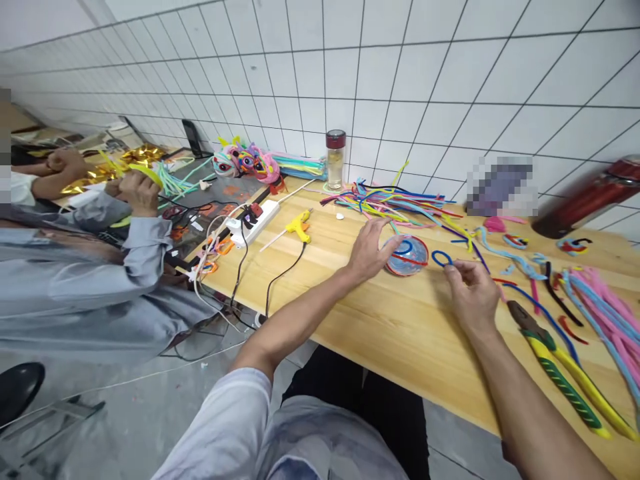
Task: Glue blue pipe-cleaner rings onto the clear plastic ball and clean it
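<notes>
My left hand point(371, 252) rests at the left edge of a round blue-and-red piece point(414, 255) on the wooden table, thumb and fingers apart around its rim. A blue ring shape lies on the piece's upper part. Just to its right, my right hand point(473, 290) pinches a small blue pipe-cleaner loop point(441, 258) between thumb and forefinger. Behind both hands lies a pile of colourful pipe cleaners point(395, 200). Pliers with yellow-green handles point(565, 373) lie to the right of my right hand.
A yellow glue gun point(299, 227), a power strip point(260, 223) and cords lie at left. A glass bottle point(335, 160) stands by the wall; a red flask point(587, 197) stands at right. Pink and blue pipe cleaners point(603, 313) lie far right. Another person's hand point(141, 192) works at left.
</notes>
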`<state>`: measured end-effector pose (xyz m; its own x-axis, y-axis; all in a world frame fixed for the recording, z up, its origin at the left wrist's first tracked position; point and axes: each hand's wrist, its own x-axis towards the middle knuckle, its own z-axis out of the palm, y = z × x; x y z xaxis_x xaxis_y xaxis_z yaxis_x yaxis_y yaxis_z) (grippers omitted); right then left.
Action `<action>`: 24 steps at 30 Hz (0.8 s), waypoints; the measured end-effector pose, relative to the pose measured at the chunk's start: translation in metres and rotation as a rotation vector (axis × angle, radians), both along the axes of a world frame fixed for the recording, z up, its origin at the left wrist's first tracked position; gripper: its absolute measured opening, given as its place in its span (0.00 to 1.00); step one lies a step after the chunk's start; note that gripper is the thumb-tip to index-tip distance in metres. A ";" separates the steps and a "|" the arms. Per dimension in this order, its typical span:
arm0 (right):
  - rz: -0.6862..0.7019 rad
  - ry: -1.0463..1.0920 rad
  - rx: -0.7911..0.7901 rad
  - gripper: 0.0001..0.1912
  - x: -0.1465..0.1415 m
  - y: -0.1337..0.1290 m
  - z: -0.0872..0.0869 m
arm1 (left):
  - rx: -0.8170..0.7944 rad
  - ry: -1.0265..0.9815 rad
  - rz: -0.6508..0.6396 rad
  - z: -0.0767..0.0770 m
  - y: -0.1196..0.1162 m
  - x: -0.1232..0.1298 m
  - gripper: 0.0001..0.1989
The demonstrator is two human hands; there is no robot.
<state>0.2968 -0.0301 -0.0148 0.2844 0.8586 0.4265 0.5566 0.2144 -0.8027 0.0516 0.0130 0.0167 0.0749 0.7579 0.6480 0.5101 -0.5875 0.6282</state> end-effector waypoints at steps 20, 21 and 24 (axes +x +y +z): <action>0.592 -0.452 -0.125 0.10 -0.061 -0.042 -0.001 | -0.913 0.516 0.731 0.038 -0.029 -0.206 0.19; 0.580 -0.503 -0.072 0.10 -0.062 -0.042 -0.002 | -0.937 0.501 0.731 0.035 -0.025 -0.207 0.20; 0.555 -0.582 0.049 0.12 -0.062 -0.042 -0.004 | -0.996 0.412 0.704 0.033 -0.017 -0.212 0.21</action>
<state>0.2348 -0.0721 -0.0186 -0.4576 0.7861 0.4156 0.6849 0.6097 -0.3991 -0.1601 -0.0042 0.0497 -0.4786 0.8568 -0.1921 0.7772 0.5152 0.3613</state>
